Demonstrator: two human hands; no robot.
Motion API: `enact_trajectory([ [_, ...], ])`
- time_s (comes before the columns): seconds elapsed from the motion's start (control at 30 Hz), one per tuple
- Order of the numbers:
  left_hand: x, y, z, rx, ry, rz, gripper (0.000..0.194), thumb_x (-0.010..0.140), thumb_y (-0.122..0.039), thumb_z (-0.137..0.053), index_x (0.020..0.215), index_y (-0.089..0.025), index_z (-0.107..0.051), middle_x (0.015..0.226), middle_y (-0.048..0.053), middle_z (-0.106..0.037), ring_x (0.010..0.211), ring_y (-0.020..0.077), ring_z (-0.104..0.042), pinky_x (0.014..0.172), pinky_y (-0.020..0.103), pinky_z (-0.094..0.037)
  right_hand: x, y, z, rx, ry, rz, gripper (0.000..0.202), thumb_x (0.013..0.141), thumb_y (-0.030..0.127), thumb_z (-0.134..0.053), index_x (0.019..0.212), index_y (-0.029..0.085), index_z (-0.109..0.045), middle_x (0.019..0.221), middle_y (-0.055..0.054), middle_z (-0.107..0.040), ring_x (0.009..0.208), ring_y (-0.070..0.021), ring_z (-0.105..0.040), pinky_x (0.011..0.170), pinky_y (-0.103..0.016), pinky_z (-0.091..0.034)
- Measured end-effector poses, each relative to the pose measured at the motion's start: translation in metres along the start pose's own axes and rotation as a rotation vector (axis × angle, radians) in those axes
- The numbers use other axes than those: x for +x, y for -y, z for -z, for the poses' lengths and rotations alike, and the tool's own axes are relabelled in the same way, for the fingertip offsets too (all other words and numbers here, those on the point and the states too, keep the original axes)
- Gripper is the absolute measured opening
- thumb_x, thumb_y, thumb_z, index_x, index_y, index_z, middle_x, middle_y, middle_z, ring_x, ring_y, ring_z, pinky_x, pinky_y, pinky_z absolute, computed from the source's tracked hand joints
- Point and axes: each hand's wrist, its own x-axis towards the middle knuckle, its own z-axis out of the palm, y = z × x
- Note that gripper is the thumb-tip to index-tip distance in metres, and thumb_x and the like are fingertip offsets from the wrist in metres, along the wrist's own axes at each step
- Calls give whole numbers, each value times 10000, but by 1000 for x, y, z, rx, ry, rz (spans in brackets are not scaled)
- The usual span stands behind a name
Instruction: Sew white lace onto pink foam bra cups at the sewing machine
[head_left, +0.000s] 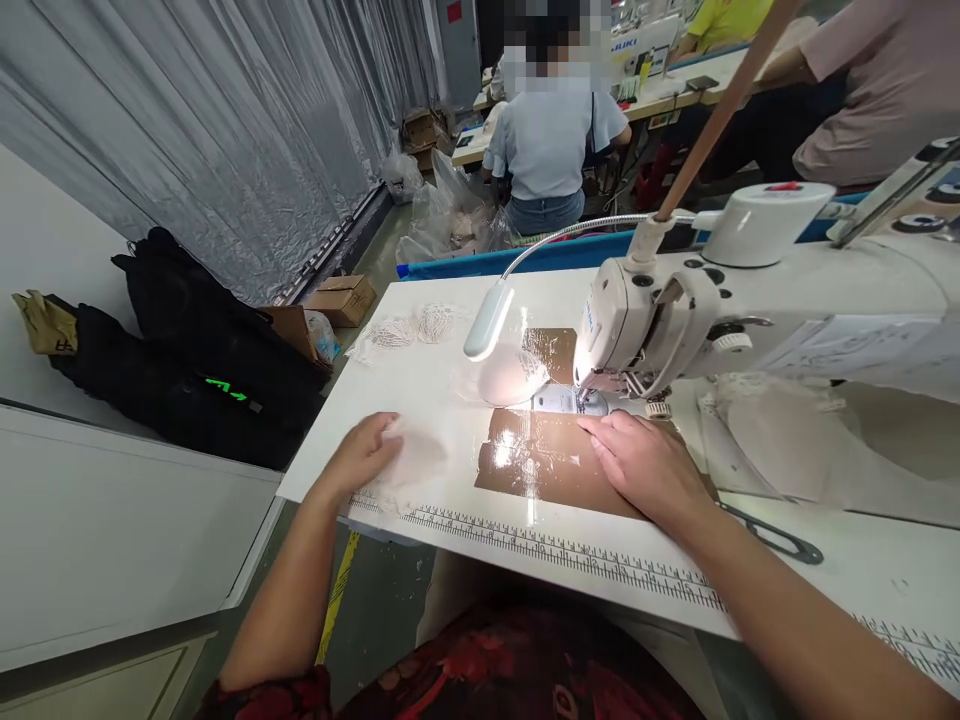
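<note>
My left hand (pixel 364 458) is at the left of the white sewing table, its thumb and fingers closed on the edge of a pale, lace-trimmed fabric cup (pixel 420 455). The fabric is slightly blurred. My right hand (pixel 637 462) lies with fingers stretched out on the brown taped sheet (pixel 540 455), fingertips close to the metal needle plate (pixel 555 400). I see nothing held in it. Above stands the white sewing machine (pixel 611 320). Left of its presser foot, under the lamp (pixel 489 320), rests another pale cup (pixel 506 378) with a lace edge.
Several lace pieces (pixel 433 322) lie at the table's back left. More pale fabric (pixel 787 430) is under the machine arm. A dark flat metal piece (pixel 795 545) lies to the right. A printed ruler (pixel 540 545) follows the front edge. A seated person (pixel 551 140) is ahead.
</note>
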Motion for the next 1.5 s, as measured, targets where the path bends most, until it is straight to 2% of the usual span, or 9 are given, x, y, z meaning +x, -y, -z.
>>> enact_trajectory([
  [0.07,-3,-27,-14,-260,225,-89,284,862,-463,-485,977,-206,-525,960,31,-616,868,197,-593,734,289,-480,-2,1,1,90,-32,-15,367,906,214,-402,1150,183,-674,904,-74,-695,803,-216,-630,684,-330,-456],
  [0.17,8,-74,-39,-482,448,-270,302,804,-392,-585,1018,-187,-522,943,31,-595,842,177,-580,687,252,-464,-7,3,6,303,-120,-41,327,926,274,-420,1109,190,-677,966,-59,-708,864,-192,-644,731,-304,-480],
  [0.3,39,-117,-76,-374,488,-454,292,753,-220,-569,1043,-191,-556,1013,44,-595,912,194,-571,756,291,-465,-15,3,13,474,-188,7,271,916,308,-458,908,191,-702,800,-40,-697,749,-165,-625,689,-281,-471],
  [0.5,77,-135,-105,-497,504,-329,351,692,-153,-634,1035,-156,-559,978,45,-625,859,168,-590,742,279,-462,-17,3,13,478,10,208,234,896,304,-503,889,200,-713,735,-30,-657,703,-154,-574,648,-277,-411],
  [0.73,94,-138,-93,-772,866,-145,356,599,-319,-831,727,-125,-561,682,-16,-562,617,86,-523,577,224,-407,-13,5,14,433,67,202,243,905,280,-488,812,196,-696,705,-14,-602,696,-145,-522,643,-269,-356],
  [1.03,110,-139,-108,-790,641,-235,346,651,-203,-735,671,-169,-391,638,-61,-487,572,57,-487,585,216,-394,-13,5,14,359,10,158,318,911,337,-490,683,174,-640,644,-8,-547,649,-141,-470,626,-271,-330],
  [1.2,112,-146,-118,-407,428,-484,145,722,-89,-570,776,-172,-465,691,-45,-510,620,81,-492,602,216,-405,-9,3,9,175,-22,43,278,915,332,-477,894,161,-694,793,-62,-601,793,-192,-519,682,-293,-344],
  [1.4,99,-147,-100,73,14,-653,106,802,-82,-464,804,-174,-516,752,14,-580,680,134,-540,626,251,-442,-7,3,6,16,37,4,257,904,320,-493,963,168,-692,831,-70,-607,801,-207,-514,674,-310,-323],
  [1.5,82,-145,-97,208,-26,-804,143,869,-147,-453,950,-156,-570,884,67,-646,830,185,-606,728,306,-507,-9,4,5,8,12,8,248,895,282,-502,1026,169,-679,841,-67,-612,812,-208,-515,682,-310,-322],
])
